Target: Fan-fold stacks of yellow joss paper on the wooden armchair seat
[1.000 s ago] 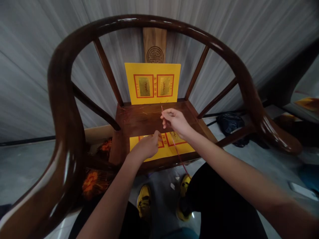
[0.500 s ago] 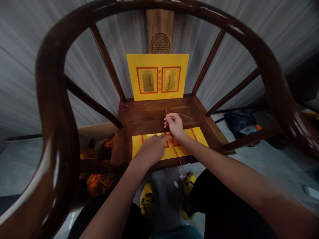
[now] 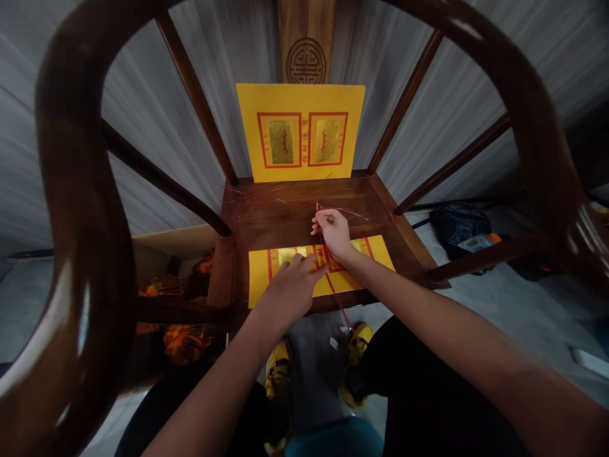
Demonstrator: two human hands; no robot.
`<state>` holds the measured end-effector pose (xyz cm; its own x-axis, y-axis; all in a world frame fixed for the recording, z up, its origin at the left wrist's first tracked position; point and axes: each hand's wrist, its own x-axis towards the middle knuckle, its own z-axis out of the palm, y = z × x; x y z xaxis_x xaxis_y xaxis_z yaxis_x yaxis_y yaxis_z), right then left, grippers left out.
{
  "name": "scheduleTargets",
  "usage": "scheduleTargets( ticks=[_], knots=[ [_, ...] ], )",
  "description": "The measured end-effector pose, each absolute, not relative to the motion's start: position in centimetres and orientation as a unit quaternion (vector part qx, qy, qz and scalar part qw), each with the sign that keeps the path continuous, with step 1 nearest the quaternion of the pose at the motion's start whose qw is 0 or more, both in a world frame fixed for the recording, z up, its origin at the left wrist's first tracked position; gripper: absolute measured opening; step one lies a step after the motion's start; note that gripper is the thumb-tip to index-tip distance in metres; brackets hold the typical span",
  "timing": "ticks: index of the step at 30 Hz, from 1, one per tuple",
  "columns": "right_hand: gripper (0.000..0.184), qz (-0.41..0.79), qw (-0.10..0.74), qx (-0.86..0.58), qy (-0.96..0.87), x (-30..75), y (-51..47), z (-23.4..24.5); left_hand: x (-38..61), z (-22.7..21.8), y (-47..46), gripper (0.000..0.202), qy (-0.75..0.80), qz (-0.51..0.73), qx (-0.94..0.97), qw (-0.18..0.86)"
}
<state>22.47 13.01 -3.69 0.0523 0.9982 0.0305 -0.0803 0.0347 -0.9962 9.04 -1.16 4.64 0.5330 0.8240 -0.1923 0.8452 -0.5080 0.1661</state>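
Note:
A yellow paper sheet (image 3: 259, 279) with red frames and gold patches lies along the front of the wooden chair seat (image 3: 285, 222). My left hand (image 3: 292, 279) rests flat on it with fingers apart. Just above the sheet, my right hand (image 3: 333, 231) pinches a thin red string (image 3: 339, 299). One length of string runs down over the front edge towards a shoe; another stretches back to the right across the seat. A second yellow sheet (image 3: 304, 96) of the same print leans upright against the chair back.
Loose red strands (image 3: 252, 193) are scattered on the seat's back left. The chair's curved dark armrests (image 3: 90, 254) surround the seat. Orange and red bundles (image 3: 185, 343) sit low at the left. A dark bag (image 3: 459, 222) lies on the floor at the right; yellow shoes (image 3: 278, 368) stand below.
The view has shifted closer to the seat. My left hand's fingers have lifted and spread away from the right hand; the right hand keeps its pinch on the string.

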Motion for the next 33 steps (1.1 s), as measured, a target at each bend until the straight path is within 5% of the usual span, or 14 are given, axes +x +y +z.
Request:
scheduleTargets(
  ticks=[13, 19, 33],
  knots=[
    [0.015, 0.355, 0.404, -0.448, -0.714, 24.5, 14.8, -2.5, 8.5, 2.9, -1.0, 0.061, 0.448, -0.070, 0.881, 0.138],
    [0.018, 0.195, 0.316, -0.438, -0.819, 25.0, 14.3, -2.3, 8.6, 3.0, -0.8, 0.053, 0.469, -0.010, 0.870, 0.151],
    [0.018, 0.097, 0.267, -0.465, -0.839, 24.8, 13.7, -1.9, 10.6, 2.1, -2.5, 0.054, 0.526, 0.046, 0.841, 0.117]
  ],
)
